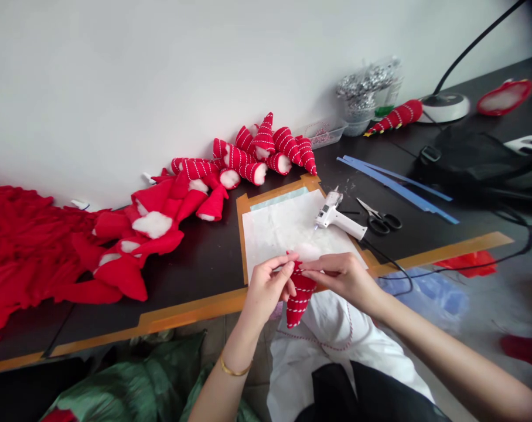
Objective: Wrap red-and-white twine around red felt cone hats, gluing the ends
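Observation:
Over my lap, just off the table's front edge, I hold a red cloth cone (299, 300) wound with red-and-white cord, its tip pointing down. My left hand (270, 281) is closed on its left side near the wide end. From the right, the fingers of my right hand (338, 274) pinch at the upper edge, where white stuffing (309, 252) shows. A loose length of twisted cord (350, 328) trails across my white trousers. Beyond my hands a white glue gun (338, 217) lies on white paper (279, 228), with black-handled scissors (382, 220) to its right.
Stuffed red cones (244, 161) with cord wrapping lie by the wall, plain ones (160, 205) to their left, beside a large red cloth heap (33, 246). Blue strips (398, 187), a black bag (472, 164), a decorated cone (398, 116) and a lamp base (446, 108) are at right.

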`<state>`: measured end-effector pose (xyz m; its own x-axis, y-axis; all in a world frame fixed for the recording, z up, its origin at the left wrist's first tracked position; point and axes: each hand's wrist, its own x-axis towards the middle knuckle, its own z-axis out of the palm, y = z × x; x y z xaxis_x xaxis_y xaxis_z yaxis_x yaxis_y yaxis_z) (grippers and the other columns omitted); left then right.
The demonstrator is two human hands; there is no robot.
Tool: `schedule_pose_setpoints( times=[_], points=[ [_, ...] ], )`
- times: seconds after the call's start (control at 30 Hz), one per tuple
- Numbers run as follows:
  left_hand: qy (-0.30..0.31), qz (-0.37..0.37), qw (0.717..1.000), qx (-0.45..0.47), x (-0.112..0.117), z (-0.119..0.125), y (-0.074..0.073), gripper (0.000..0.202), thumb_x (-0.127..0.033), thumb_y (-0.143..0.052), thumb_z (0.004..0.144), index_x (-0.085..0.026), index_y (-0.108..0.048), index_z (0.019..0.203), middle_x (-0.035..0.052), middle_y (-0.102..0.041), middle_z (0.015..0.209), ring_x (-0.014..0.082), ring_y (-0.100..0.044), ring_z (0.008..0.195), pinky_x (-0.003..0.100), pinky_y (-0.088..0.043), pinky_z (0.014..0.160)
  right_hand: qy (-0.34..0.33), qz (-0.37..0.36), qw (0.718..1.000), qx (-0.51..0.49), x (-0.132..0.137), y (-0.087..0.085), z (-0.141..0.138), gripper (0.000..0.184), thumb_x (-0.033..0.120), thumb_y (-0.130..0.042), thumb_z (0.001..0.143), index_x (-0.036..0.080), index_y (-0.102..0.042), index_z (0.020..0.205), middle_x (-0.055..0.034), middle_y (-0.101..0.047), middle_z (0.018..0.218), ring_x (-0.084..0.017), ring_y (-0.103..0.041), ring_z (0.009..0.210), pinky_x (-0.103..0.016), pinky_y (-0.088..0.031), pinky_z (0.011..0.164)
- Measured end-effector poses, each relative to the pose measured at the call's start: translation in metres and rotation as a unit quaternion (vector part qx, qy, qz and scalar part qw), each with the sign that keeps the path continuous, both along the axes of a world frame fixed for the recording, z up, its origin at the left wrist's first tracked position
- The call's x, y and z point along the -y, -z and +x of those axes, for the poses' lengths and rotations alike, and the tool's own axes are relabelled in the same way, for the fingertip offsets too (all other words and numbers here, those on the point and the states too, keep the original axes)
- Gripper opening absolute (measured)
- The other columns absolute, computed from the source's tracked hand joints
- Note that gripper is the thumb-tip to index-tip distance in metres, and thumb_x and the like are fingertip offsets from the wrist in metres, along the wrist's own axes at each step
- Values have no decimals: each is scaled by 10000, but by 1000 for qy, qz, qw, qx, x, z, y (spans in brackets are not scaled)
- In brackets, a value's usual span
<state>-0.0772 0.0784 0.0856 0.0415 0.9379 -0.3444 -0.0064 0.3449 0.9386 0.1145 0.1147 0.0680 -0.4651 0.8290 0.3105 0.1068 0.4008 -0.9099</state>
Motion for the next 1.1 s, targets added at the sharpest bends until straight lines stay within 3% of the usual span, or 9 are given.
schedule_pose_setpoints(
  times=[0.13, 0.33, 0.67, 0.93, 1.1],
  points=[
    [7, -2, 1000, -15, 1, 1, -4, 598, -463, -791, 791, -85, -698, 1244, -3, -638, 500, 58, -465, 380, 162, -320, 405, 4, 7, 1000, -7, -1, 2, -1, 212, 292, -669, 941, 169, -837, 980, -69, -813, 779, -175, -731, 635, -247, -539, 575],
    [-1, -10, 1000, -4, 0, 1, 1, 576, -427, -799, 785, -77, -706, 1233, -3, -639, 481, 52, -454, 357, 157, -306, 390, 12, -84, 996, -16, -3, 5, -1, 212, 337, -702, 899, 179, -841, 925, -88, -832, 884, -234, -779, 755, -291, -614, 641],
    [14, -12, 1000, 4, 0, 3, -1, 563, -403, -790, 795, -83, -696, 1248, -15, -630, 461, 48, -449, 349, 150, -302, 379, 8, -153, 987, -51, -6, 5, -2, 205, 343, -732, 847, 156, -815, 851, -78, -824, 831, -225, -774, 746, -298, -623, 685],
    [17, -18, 999, 34, -3, 3, 2, 612, -506, -799, 764, -63, -702, 1175, -14, -610, 427, 59, -424, 309, 161, -278, 341, -19, -112, 993, -31, -3, 3, -1, 224, 359, -720, 878, 164, -828, 863, -87, -822, 829, -227, -765, 733, -290, -593, 634],
    [16, -31, 998, 44, -6, 2, 4, 604, -498, -813, 738, -71, -704, 1151, -34, -579, 408, 60, -420, 311, 161, -275, 345, -32, -142, 988, -42, -10, 3, 3, 245, 385, -751, 847, 154, -827, 877, -96, -823, 832, -216, -760, 716, -276, -584, 618]
  ],
)
